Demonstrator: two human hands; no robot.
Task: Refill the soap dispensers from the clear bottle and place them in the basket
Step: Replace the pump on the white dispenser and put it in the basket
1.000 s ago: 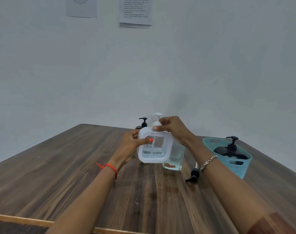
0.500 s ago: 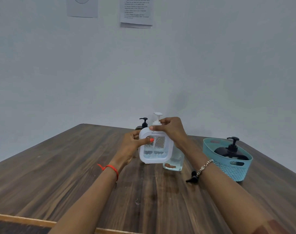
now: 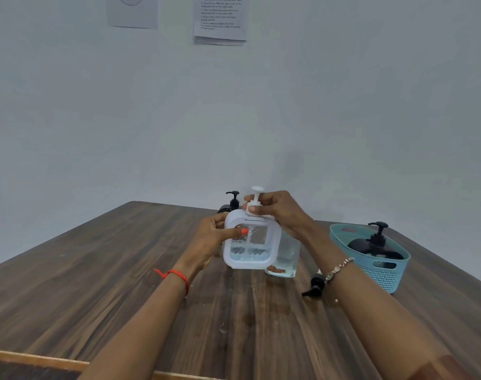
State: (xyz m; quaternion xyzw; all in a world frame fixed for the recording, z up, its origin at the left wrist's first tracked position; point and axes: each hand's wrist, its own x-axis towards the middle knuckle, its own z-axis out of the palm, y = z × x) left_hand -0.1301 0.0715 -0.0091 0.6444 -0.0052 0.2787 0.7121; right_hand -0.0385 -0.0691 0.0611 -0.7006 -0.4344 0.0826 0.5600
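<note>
I am counting three dispensers: one white dispenser [image 3: 251, 242], held up at the middle of the counter [image 3: 124, 283]; one black dispenser [image 3: 232, 201] standing behind it near the far edge; and a second black dispenser [image 3: 376, 246] sitting upright in the one basket [image 3: 384, 275] by the right edge. One clear bottle [image 3: 284, 259] is standing just behind the white dispenser, and one loose pump [image 3: 313, 287] is lying on the counter nearer to me than the bottle. The left hand [image 3: 212, 242] is gripping the white dispenser's side, thumb lying across its front. The right hand [image 3: 277, 212] is pinching the dispenser's pump neck, fingers curled. I cannot tell whether its base is touching the counter.
</note>
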